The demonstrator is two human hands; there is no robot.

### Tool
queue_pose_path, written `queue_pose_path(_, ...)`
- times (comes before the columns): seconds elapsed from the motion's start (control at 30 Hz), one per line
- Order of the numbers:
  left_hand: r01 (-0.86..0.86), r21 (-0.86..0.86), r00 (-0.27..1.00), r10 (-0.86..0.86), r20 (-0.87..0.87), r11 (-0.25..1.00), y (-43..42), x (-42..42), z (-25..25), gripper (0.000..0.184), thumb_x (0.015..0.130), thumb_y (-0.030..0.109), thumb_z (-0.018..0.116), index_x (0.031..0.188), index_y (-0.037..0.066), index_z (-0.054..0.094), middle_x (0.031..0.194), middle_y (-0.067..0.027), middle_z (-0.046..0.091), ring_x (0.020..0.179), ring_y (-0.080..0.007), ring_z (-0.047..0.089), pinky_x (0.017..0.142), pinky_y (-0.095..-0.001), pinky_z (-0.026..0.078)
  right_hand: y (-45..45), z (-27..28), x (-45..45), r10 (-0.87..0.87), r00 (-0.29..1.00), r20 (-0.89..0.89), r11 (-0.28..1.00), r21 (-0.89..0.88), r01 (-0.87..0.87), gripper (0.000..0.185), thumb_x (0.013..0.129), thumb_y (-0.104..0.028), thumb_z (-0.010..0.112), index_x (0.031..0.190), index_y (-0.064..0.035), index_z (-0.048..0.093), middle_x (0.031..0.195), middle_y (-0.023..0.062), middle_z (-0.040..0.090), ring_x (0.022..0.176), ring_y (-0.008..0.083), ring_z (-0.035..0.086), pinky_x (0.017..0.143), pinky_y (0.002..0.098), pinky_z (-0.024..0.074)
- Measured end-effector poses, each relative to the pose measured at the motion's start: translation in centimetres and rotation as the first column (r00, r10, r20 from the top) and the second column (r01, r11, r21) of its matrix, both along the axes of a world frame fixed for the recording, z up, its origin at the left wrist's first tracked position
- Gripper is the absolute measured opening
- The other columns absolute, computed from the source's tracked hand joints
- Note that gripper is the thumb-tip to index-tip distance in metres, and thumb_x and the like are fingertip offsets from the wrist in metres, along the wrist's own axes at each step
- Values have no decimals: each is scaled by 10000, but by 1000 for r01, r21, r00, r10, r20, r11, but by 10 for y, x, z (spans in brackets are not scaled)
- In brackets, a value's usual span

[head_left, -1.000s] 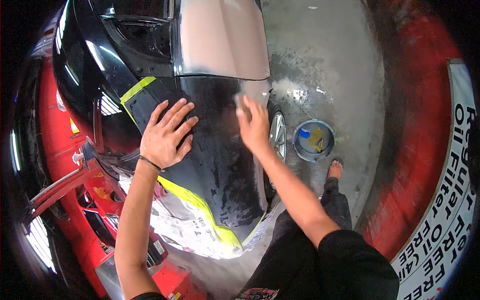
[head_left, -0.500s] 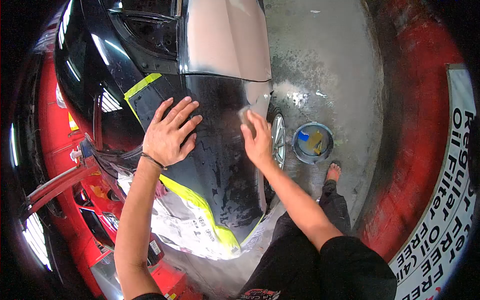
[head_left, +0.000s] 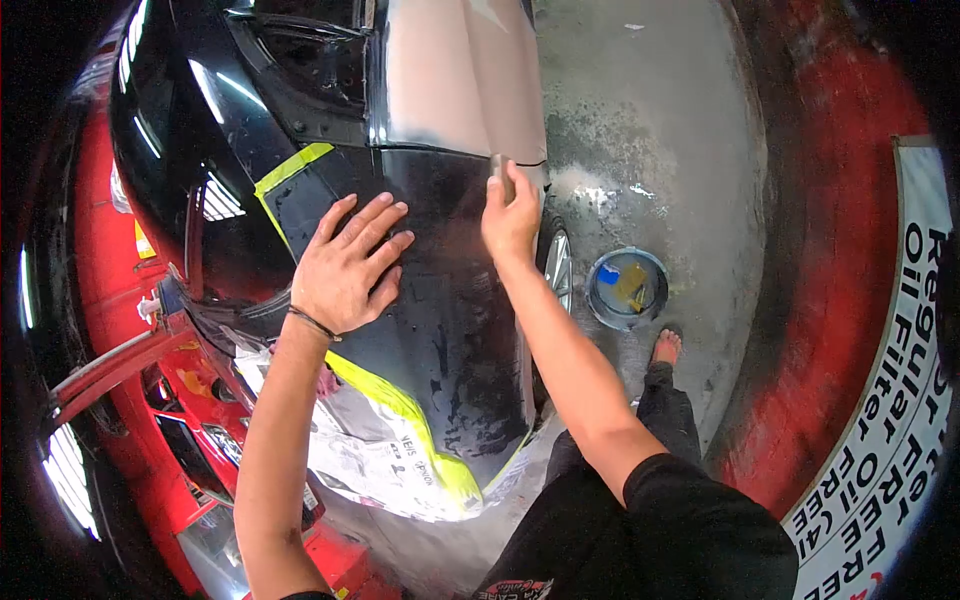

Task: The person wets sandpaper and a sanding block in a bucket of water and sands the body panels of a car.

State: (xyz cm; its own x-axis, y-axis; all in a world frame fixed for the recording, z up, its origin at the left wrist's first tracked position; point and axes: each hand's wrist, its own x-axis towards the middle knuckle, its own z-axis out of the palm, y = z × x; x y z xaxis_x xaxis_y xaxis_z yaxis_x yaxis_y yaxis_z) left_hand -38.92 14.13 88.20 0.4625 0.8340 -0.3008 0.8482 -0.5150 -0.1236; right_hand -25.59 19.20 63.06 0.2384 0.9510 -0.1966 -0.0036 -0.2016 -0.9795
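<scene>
My left hand [head_left: 350, 265] lies on the dark car panel [head_left: 435, 330] with its fingers spread and nothing held. Farther right, my right hand [head_left: 511, 215] grips a small greyish-brown block [head_left: 503, 178] against the panel, close to the seam with the pinkish-beige door panel [head_left: 440, 75]. Yellow-green tape [head_left: 290, 170] runs along the panel's left side. Below my left hand, printed paper [head_left: 365, 455] is taped along the panel's edge with more yellow-green tape.
A round bucket [head_left: 628, 288] holding liquid and blue and yellow pieces stands on the wet floor beside the wheel [head_left: 558, 270]. My bare foot [head_left: 667, 346] is below it. A lettered sign [head_left: 880, 400] curves along the right; a red car [head_left: 195, 400] is at lower left.
My right hand first moved slightly down the panel, then up to the door seam with the block. My left hand stays on the same part of the panel, while the view has shifted slightly.
</scene>
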Motion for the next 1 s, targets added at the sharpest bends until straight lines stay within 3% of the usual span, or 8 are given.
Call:
queue_pose_path(0.07, 0, 3, 1000, 0, -3, 1000, 0, -1, 0, 460, 875, 219, 764, 1326, 135, 740, 1595, -95, 615, 1560, -283, 503, 1316, -562, 312, 0, 7, -13, -30, 999, 24, 998, -59, 32, 414, 1010, -170, 717, 1382, 7, 677, 1258, 240, 697, 1210, 437, 636, 1098, 556, 461)
queue_pose_path(0.2, 11, 32, 1000, -11, -1, 999, 0, 1, -1, 417, 881, 233, 754, 1285, 128, 752, 1557, -78, 635, 1537, -261, 521, 1322, -541, 321, -17, 78, -30, -11, 990, 143, 989, 148, -11, 450, 989, -201, 744, 1383, -8, 647, 1340, 209, 648, 1280, 426, 597, 1125, 562, 428)
queue_pose_path(0.4, -3, 5, 1000, 3, -3, 1000, -3, -4, -2, 448, 881, 229, 757, 1320, 138, 751, 1587, -93, 621, 1553, -282, 511, 1320, -559, 311, -8, 40, -13, 4, 985, 170, 991, -133, 19, 419, 1003, -204, 726, 1364, -2, 657, 1238, 222, 696, 1226, 443, 628, 1100, 547, 468)
queue_pose_path(0.5, -5, 3, 1000, 5, 0, 1000, -2, -3, 0, 444, 884, 230, 756, 1318, 138, 753, 1585, -90, 624, 1556, -278, 507, 1322, -553, 312, -15, 78, -23, -1, 984, 176, 975, 218, -38, 448, 993, -209, 739, 1389, -21, 649, 1295, 205, 662, 1261, 421, 608, 1095, 557, 465)
queue_pose_path(0.57, -8, -5, 1000, 8, -4, 1000, -4, -2, -1, 444, 886, 233, 754, 1320, 140, 753, 1585, -88, 624, 1558, -276, 506, 1324, -551, 309, -16, 85, -22, 38, 982, 185, 975, 209, -77, 436, 986, -195, 749, 1388, -57, 655, 1330, 198, 651, 1279, 415, 601, 1084, 560, 471)
queue_pose_path(0.77, -4, -1, 1000, 4, -20, 1000, -2, -3, 0, 451, 887, 241, 752, 1328, 146, 751, 1587, -85, 624, 1559, -276, 506, 1325, -552, 305, -5, 49, -14, 22, 985, 171, 997, -81, -8, 417, 1006, -203, 735, 1379, -31, 661, 1287, 228, 684, 1230, 449, 626, 1061, 569, 480)
queue_pose_path(0.9, 2, -7, 1000, -2, -14, 1000, -2, 1, 0, 448, 890, 234, 750, 1328, 141, 742, 1591, -95, 620, 1559, -280, 505, 1322, -557, 303, -31, 73, -3, 76, 988, 133, 936, 332, -117, 443, 1002, -165, 728, 1416, -27, 652, 1321, 228, 683, 1235, 431, 635, 1070, 535, 476)
queue_pose_path(1.0, 10, 2, 1000, -10, -28, 1000, 4, 2, 0, 442, 898, 231, 745, 1330, 140, 738, 1595, -98, 617, 1560, -283, 504, 1320, -561, 305, -18, 15, 7, 77, 997, -21, 986, 148, -73, 431, 1006, -154, 733, 1411, -20, 665, 1311, 234, 704, 1241, 438, 650, 1087, 527, 483)
